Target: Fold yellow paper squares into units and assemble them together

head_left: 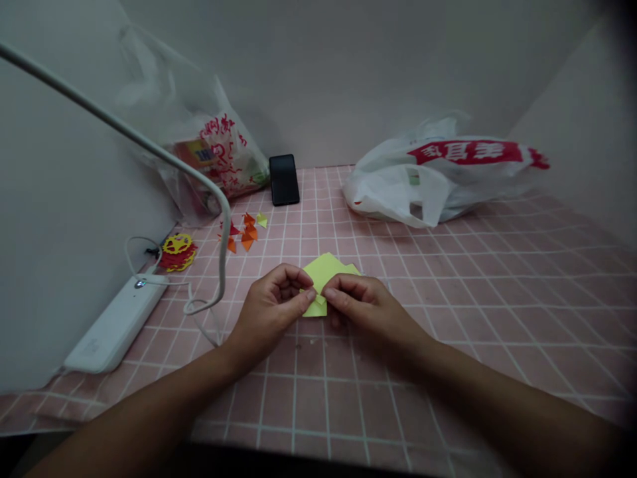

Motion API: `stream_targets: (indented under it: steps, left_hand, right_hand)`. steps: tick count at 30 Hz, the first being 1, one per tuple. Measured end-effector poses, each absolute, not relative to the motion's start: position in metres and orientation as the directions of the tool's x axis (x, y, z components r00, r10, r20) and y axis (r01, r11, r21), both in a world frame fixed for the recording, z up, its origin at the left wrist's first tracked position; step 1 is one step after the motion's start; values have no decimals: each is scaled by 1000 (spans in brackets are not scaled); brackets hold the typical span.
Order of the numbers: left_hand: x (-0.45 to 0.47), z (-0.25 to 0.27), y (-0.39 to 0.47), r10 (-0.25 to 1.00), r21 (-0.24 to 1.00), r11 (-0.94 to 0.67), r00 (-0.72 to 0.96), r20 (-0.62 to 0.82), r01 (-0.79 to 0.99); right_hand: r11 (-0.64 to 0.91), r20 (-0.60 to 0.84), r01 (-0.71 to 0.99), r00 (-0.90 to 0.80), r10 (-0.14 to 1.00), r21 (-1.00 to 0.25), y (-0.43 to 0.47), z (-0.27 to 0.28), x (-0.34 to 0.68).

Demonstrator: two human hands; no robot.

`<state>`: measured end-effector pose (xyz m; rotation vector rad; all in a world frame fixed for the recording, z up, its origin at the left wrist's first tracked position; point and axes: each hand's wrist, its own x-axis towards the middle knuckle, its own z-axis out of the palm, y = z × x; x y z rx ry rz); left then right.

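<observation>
Between my hands is a small folded piece of yellow paper [320, 301], pinched from both sides. My left hand [273, 299] grips its left edge with thumb and forefinger, the other fingers curled in. On the opposite side my right hand [365, 302] closes thumb and fingertips on it. Beneath and behind lie yellow paper sheets [326, 267] on the pink checked tablecloth [308, 405], partly covered by my hands. Fine folds in the held piece are too small to make out.
Small orange folded papers [249, 234] and a yellow one [261, 220] lie at the back left, near red and yellow cut-outs [178, 252]. A black phone [284, 179] stands between two plastic bags [233, 159] [398, 179]. A white power strip [117, 325] and grey cable [164, 154] occupy the left.
</observation>
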<state>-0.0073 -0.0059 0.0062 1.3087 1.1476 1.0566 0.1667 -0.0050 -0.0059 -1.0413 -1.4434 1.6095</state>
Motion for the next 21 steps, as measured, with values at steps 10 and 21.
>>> stream_targets:
  steps: [10, 21]
  left_hand:
    - [-7, 8, -7, 988, 997, 28, 152, -39, 74]
    - [-7, 8, -6, 984, 994, 37, 172, -55, 107]
  right_hand:
    - [-50, -67, 53, -386, 920, -997, -4, -4, 167]
    - [61, 12, 118, -375, 927, -991, -5, -4, 168]
